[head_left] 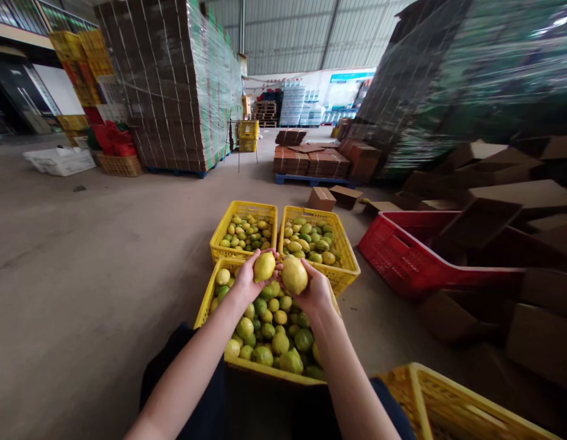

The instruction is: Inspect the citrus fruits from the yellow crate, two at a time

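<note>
Head view shows me a yellow fruit (264, 267) in the left hand (247, 276) and a rounder pale fruit (295, 275) in the right hand (316, 287), fingers curled round each, over the far end of the near crate (265, 370). I judge both light, firm and a little slippery, best cupped round the fat middle. Green and yellow fruits (290, 362) fill that crate, the back-left crate (219, 252) and back-right crate (345, 278) hold more, and cardboard (485, 219) leans in the red crate (393, 256).
</note>
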{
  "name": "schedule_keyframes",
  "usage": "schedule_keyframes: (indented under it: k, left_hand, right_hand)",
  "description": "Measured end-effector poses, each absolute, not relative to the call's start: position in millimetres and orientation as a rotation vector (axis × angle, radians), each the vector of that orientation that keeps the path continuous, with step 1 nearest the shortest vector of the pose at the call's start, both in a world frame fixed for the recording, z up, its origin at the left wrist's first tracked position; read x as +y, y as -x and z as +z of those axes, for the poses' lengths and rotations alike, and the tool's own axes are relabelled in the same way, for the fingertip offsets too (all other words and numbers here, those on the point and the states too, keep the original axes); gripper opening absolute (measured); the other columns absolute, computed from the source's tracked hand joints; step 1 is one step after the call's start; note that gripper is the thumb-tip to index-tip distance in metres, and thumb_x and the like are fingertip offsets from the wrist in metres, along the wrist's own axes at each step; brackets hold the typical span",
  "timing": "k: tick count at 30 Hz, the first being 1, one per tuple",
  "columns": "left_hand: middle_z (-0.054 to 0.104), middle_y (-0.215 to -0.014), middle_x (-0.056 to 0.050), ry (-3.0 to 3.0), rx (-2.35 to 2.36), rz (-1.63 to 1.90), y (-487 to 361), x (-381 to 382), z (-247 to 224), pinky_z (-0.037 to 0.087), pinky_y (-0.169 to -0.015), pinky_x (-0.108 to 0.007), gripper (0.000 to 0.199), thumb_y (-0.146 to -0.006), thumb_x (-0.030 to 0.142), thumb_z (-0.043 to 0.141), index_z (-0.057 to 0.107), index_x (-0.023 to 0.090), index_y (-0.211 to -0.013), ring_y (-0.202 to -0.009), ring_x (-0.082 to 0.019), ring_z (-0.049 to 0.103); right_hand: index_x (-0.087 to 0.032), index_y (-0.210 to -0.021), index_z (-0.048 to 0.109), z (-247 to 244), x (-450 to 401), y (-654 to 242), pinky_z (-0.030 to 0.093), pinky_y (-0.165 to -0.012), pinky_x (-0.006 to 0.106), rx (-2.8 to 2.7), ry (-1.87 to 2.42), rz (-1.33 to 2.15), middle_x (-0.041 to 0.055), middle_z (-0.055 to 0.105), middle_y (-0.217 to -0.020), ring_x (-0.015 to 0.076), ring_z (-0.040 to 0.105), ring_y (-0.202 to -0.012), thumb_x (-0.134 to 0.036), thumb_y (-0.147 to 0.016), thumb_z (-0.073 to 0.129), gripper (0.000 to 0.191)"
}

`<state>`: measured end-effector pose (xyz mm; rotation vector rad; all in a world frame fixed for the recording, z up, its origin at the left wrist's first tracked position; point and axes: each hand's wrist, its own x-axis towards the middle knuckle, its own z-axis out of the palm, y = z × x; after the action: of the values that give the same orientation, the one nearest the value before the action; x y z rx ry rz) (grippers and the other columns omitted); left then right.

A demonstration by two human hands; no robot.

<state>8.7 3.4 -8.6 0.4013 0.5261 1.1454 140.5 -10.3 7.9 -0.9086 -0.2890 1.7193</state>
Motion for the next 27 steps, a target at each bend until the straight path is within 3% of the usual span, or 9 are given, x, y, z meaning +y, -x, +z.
schedule_keyframes:
  k: [4, 8, 16, 27]
  left_hand:
    - [0.065, -0.076, -0.004, -0.333, 0.524, 1.170, -9.2, 3.1, -6.6, 0.051, -0.054, -0.022, 0.021, -0.078, 0.031, 0.058, 0.063, 0.013, -0.089, -0.063, -0.013, 0.062]
    - [0.065, -0.071, -0.001, -0.310, 0.623, 1.216, -10.2, 2.6, -6.7, 0.051, -0.058, -0.018, 0.012, -0.070, 0.017, 0.066, 0.063, 0.015, -0.082, -0.061, -0.010, 0.061]
    - [0.064, -0.066, -0.005, -0.290, 0.580, 1.178, -8.7, 4.9, -9.5, 0.047, -0.048, -0.020, 0.021, -0.078, 0.028, 0.052, 0.062, 0.010, -0.074, -0.054, -0.012, 0.059]
    - [0.065, -0.070, -0.006, -0.210, 0.498, 1.122, -8.1, 8.1, -14.6, 0.044, -0.048, -0.020, 0.022, -0.079, 0.030, 0.050, 0.062, 0.012, -0.083, -0.056, -0.012, 0.057]
  right_hand:
    - [-0.014, -0.076, 0.063, 5.2, -10.1, -139.6, 0.051, -0.044, 0.026, -0.333, 0.870, 1.725, 0.0060, 0.067, -0.061, 0.0157, 0.061, -0.047, -0.030, -0.083, 0.047, 0.023]
    - [-0.014, -0.078, 0.064, 6.8, -12.2, -139.6, 0.050, -0.042, 0.022, -0.409, 0.873, 1.684, 0.0039, 0.067, -0.059, 0.0135, 0.059, -0.045, -0.021, -0.074, 0.058, 0.011]
    - [-0.012, -0.077, 0.065, 10.9, -12.1, -142.5, 0.050, -0.042, 0.025, -0.358, 0.849, 1.776, 0.0103, 0.069, -0.063, 0.0169, 0.062, -0.050, -0.032, -0.082, 0.039, 0.033]
    - [-0.015, -0.076, 0.064, 4.9, -11.1, -138.2, 0.051, -0.042, 0.027, -0.433, 0.855, 1.756, 0.0050, 0.067, -0.057, 0.0159, 0.060, -0.044, -0.028, -0.080, 0.047, 0.022]
